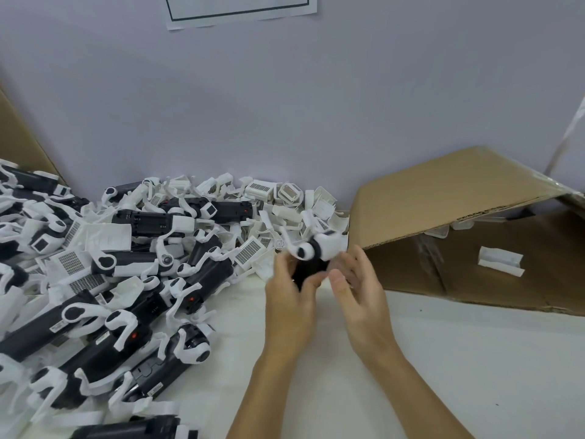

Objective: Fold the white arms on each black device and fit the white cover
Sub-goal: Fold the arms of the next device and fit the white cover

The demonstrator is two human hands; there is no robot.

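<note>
Head view. A black device (308, 270), a smooth matte plastic body, is held above the middle of the counter (443, 359). The left hand (289, 299) has its grip curled round the body's lower part, thumb across the front. The right hand (357, 280) lies against the device's right side with fingers nearly straight and spread; motion blur hides whether they press or only touch. At the device's far end sits a rounded white cover (330, 245) of glossy moulded plastic, beside a curved white arm (299, 250) ending in an oval black pad.

The counter is covered with a white, slightly wrinkled sheet. Its left half carries a pile of devices (104, 299): long black bodies with hooked white arms, some showing small red dots and pale labels. Toward the far edge lies a heap of loose white covers (285, 204), boxy shells, several with fine grid-patterned vents.

At the right far corner a brown corrugated cardboard box (459, 198) lies on its side, flap raised, with one white cover piece (501, 260) inside. A plain pale wall (285, 106) stands behind, bearing a paper sheet (240, 9) with a dark border.
</note>
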